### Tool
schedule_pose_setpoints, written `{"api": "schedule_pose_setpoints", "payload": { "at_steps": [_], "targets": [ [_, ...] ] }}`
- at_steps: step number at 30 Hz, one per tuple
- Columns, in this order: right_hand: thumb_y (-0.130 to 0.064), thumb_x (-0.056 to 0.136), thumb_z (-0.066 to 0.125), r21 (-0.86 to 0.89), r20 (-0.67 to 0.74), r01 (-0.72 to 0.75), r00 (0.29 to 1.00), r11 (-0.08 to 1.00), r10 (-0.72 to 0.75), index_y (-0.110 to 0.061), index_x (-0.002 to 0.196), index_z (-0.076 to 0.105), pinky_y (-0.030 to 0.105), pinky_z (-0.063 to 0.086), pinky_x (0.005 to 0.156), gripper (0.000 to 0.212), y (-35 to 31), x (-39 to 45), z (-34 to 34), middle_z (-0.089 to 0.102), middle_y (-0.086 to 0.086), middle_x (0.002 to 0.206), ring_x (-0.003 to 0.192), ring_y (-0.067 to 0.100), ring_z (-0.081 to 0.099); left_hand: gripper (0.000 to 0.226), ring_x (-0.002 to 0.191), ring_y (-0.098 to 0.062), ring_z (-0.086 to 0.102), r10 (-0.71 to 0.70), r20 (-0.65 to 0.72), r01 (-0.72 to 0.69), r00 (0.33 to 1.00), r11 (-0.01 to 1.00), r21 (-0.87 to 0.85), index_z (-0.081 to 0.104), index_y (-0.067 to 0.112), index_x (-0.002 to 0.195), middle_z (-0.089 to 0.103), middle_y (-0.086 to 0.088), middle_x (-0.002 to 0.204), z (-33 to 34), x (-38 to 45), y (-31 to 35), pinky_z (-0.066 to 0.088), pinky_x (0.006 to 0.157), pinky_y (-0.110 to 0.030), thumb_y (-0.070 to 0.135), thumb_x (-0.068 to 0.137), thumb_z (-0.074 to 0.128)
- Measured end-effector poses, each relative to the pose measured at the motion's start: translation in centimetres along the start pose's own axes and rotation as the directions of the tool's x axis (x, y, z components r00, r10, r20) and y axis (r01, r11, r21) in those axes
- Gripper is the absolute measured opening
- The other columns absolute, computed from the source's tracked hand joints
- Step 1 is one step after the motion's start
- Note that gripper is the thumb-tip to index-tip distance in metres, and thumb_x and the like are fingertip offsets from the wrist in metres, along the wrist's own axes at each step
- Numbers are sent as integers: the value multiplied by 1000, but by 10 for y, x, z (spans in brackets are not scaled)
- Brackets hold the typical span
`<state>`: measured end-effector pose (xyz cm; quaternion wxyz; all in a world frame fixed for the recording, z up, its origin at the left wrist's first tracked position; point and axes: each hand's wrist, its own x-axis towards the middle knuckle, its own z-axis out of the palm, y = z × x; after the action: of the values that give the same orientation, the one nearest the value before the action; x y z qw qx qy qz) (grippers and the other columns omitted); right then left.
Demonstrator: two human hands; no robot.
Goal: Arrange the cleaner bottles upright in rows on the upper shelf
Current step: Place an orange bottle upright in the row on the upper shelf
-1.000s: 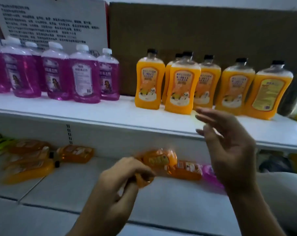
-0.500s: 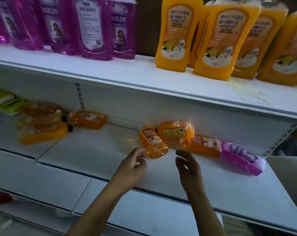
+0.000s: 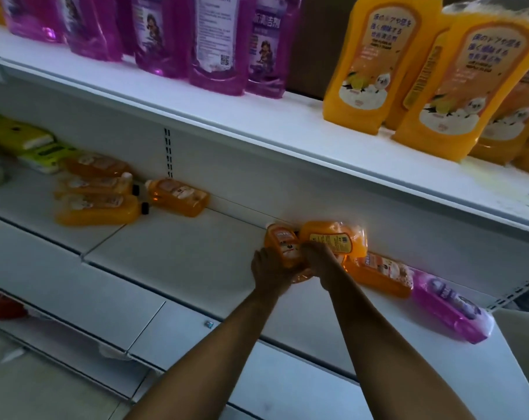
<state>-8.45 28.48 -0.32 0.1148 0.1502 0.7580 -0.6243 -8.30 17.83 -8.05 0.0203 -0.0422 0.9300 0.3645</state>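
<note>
Head view: at frame centre, the left hand and right hand both grip one orange bottle lying on the lower shelf, a two-handed hold probably meant for lifting it. Upright bottles stand in rows on the upper shelf, top of frame.

I'm seeing two groups of upright bottles standing on the upper shelf, one left, one right. Below, on the lower shelf, four bottles are lying at the left and four more against the back panel at the right.
</note>
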Motion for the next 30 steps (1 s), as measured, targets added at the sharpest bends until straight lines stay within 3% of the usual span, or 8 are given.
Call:
{"api": "schedule_pose_setpoints", "payload": {
  "at_steps": [3,5,7,10,14,18,23,30],
  "targets": [
    [-15,103,49,-132,36,-88,995,987,93,-12,134,42,43,41,99,32,-7,-1,7,54,12,124,113,29,55,106,110,-20,63,94,42,-71,995,924,-376,47,23,131,65,-2,119,-4,-2,-9,50,97,-44,99,58,36],
    [-16,99,57,-141,39,-14,999,990,20,-16,132,43,44,44,95,36,0,-1,6,54,10,128,118,30,54,58,107,-11,65,201,65,-115,977,763,-636,48,21,129,65,-2,117,-28,-25,-1,57,89,-35,53,84,68],
    [-19,95,64,-123,79,81,994,989,-72,-20,128,48,41,52,84,36,8,-5,0,59,4,120,116,27,57,44,106,-6,63,230,108,-71,967,653,-754,46,24,133,62,5,118,-54,-47,5,55,77,-19,35,93,59],
    [-15,93,67,-96,165,204,968,974,-187,-34,129,41,36,57,71,48,13,-25,-11,56,-3,119,111,23,57,42,108,-15,58,123,214,89,969,635,-767,51,37,127,61,5,121,-71,-68,1,51,86,-30,56,90,48],
    [-2,90,68,-174,208,362,923,916,-325,-41,143,24,44,61,80,80,15,-63,-33,43,3,140,125,26,51,71,115,-2,47,317,201,-136,927,784,-605,34,48,143,51,24,125,-86,-91,-1,42,97,-34,26,87,71],
    [3,84,71,-215,105,493,870,843,-482,-38,145,23,30,61,80,89,17,-114,-57,45,-15,128,115,12,57,74,118,-5,57,431,248,-156,867,710,-686,38,55,137,60,27,123,-87,-114,17,51,95,-31,23,82,77],
    [-42,79,80,-474,-23,553,770,685,-638,-60,141,23,27,60,81,86,17,-176,-83,47,-29,125,106,4,59,78,115,4,56,545,257,-227,798,667,-709,28,70,129,53,36,125,-66,-147,50,54,86,-22,61,67,74],
    [-31,83,79,-572,-129,539,686,618,-716,-67,137,22,10,52,80,86,26,-257,-116,45,-41,125,114,-10,54,102,121,-4,58,722,278,-281,634,550,-787,8,58,142,53,22,135,-46,-193,97,55,94,-33,33,76,82]
  ]
}}
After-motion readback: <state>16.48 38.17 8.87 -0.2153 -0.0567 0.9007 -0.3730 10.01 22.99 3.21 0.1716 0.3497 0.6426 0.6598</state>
